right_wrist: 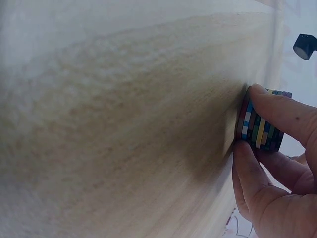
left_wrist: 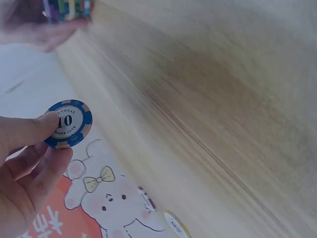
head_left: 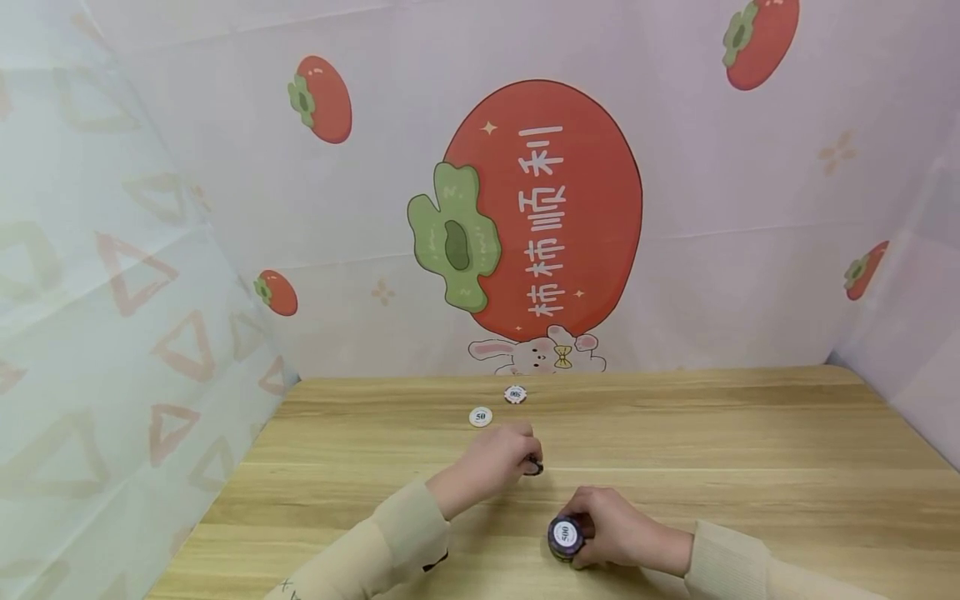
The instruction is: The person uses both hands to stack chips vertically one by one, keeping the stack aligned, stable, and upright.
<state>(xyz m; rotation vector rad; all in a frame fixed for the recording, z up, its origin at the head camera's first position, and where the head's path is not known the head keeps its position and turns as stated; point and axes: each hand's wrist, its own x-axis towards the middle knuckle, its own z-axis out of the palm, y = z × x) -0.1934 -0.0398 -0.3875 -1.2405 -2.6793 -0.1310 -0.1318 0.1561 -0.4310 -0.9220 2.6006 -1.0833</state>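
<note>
Between thumb and fingers, my left hand [head_left: 495, 458] pinches one poker chip [left_wrist: 74, 121]; the left wrist view shows it blue with tan edge marks and a white centre reading 10. In the head view that chip is mostly covered by the fingers. My right hand [head_left: 622, 532] grips a stack of poker chips [head_left: 566, 535] by its sides, with a 500 chip on top. Striped edges in several colours show on the stack [right_wrist: 261, 130] in the right wrist view. The stack is very close to the table; I cannot tell whether it touches.
Two chips lie apart on the wooden table [head_left: 712, 433] beyond my left hand: a white 50 chip [head_left: 481, 417] and a 500 chip [head_left: 515, 394] nearer the back edge. A wall sheet printed with persimmons [head_left: 570, 208] rises behind the table.
</note>
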